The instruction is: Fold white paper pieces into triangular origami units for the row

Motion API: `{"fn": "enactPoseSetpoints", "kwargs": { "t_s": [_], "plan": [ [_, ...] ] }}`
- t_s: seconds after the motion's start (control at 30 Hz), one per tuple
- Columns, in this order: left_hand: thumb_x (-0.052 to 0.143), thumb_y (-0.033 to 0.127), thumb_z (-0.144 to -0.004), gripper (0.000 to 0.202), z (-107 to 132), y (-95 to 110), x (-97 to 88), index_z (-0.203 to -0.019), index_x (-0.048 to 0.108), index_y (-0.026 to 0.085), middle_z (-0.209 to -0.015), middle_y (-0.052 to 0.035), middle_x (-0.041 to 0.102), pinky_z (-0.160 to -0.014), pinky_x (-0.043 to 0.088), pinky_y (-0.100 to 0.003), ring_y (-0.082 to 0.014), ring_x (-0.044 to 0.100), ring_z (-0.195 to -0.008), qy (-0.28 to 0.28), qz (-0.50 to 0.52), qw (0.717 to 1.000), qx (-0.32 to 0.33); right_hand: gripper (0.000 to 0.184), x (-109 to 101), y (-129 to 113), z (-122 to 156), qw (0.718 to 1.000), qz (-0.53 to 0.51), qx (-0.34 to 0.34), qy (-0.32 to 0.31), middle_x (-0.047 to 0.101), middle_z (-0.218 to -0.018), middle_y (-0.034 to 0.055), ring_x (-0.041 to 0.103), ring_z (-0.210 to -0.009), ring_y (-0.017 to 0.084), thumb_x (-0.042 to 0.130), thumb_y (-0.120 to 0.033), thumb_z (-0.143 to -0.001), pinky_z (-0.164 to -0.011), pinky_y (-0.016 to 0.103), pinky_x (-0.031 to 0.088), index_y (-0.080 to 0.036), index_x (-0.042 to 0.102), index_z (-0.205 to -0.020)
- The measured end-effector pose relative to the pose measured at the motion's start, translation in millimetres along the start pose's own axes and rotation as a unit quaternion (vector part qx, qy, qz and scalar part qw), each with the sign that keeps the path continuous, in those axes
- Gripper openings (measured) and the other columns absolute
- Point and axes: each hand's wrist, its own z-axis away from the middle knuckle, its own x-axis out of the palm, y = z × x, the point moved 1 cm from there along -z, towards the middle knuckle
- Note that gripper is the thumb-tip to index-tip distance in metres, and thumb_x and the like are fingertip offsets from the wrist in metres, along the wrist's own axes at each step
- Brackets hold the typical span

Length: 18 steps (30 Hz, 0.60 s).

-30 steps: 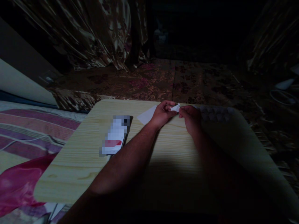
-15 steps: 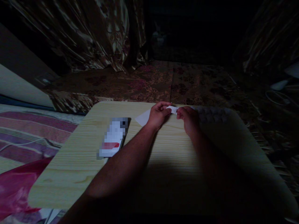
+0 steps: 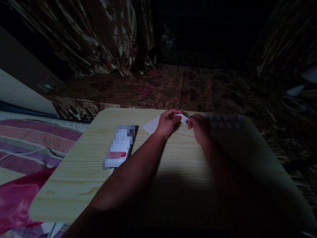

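Note:
A small piece of white paper [image 3: 182, 118], apparently folded, is held between both hands above the far side of the wooden table [image 3: 183, 158]. My left hand [image 3: 168, 123] pinches its left part between thumb and fingers. On the right edge, the closed fingertips of my right hand [image 3: 198, 125] grip the same piece. A larger white sheet [image 3: 151, 125] lies on the table to the left of my left hand, partly hidden behind it. The room is dim, so the paper's creases are hard to make out.
A blurred-out flat object [image 3: 120, 145], white with a red patch, lies left of my forearm. Behind my right hand sits a dark tray with rows of bumps [image 3: 226, 122]. A bed with a striped cover [image 3: 37, 132] and a pink bag [image 3: 22, 198] adjoin the left edge.
The small paper has tilted, its right end now lower. My right hand has shifted slightly downward with it; my left hand stays nearly in place.

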Motion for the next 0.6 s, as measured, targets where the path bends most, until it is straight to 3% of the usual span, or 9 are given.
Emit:
{"fn": "enactPoseSetpoints", "kwargs": {
  "t_s": [0.1, 0.17, 0.27, 0.43, 0.6],
  "plan": [
    [0.081, 0.023, -0.066, 0.03, 0.1, -1.4, -0.1, -0.094, 0.074, 0.016, -0.068, 0.0023, 0.065, -0.059, 0.043, -0.022, -0.008, 0.055, -0.058, 0.009, -0.015, 1.0, -0.005, 0.017, 1.3, -2.6, 3.9, 0.999, 0.028, -0.039, 0.019, 0.063, -0.062, -0.0022, 0.057, -0.055, 0.014, 0.064, -0.038, -0.078, -0.052, 0.026, 0.045, -0.02, 0.065, -0.078],
    [0.081, 0.023, -0.066, 0.031, 0.2, -2.3, 0.4, -0.095, 0.074, 0.016, -0.066, 0.0026, 0.064, -0.057, 0.042, -0.022, -0.0076, 0.053, -0.056, 0.023, -0.03, 0.999, -0.009, 0.022, 3.5, -6.0, 8.9, 0.993, 0.059, -0.101, 0.034, 0.069, -0.079, 0.0009, 0.062, -0.068, 0.016, 0.066, -0.036, -0.077, -0.058, 0.028, 0.05, -0.021, 0.064, -0.093],
    [0.081, 0.022, -0.064, 0.031, -0.1, -2.8, 1.3, -0.093, 0.074, 0.015, -0.069, 0.0008, 0.067, -0.057, 0.043, -0.022, -0.0088, 0.056, -0.057, 0.042, -0.05, 0.998, -0.012, 0.029, 7.9, -10.4, 17.1, 0.971, 0.129, -0.199, 0.038, 0.07, -0.1, 0.0053, 0.065, -0.082, 0.019, 0.071, -0.03, -0.074, -0.064, 0.031, 0.054, -0.023, 0.061, -0.1],
    [0.08, 0.023, -0.063, 0.03, -0.1, -1.9, 1.8, -0.091, 0.073, 0.014, -0.072, -0.0012, 0.07, -0.06, 0.046, -0.023, -0.0107, 0.059, -0.061, 0.062, -0.059, 0.996, -0.021, 0.022, 9.6, -11.8, 21.8, 0.908, 0.248, -0.336, 0.011, 0.069, -0.104, 0.0061, 0.062, -0.102, 0.025, 0.071, -0.019, -0.076, -0.087, 0.042, 0.053, -0.025, 0.057, -0.091],
    [0.08, 0.024, -0.064, 0.03, 1.5, -1.9, 2.6, -0.091, 0.073, 0.014, -0.073, -0.0016, 0.07, -0.06, 0.046, -0.024, -0.0109, 0.059, -0.06, 0.042, -0.076, 0.996, -0.024, 0.019, 6.9, -10.1, 20.0, 0.881, 0.311, -0.356, 0.024, 0.068, -0.097, 0.0054, 0.06, -0.1, 0.027, 0.068, -0.017, -0.078, -0.09, 0.044, 0.05, -0.026, 0.054, -0.087]
  ]
}}
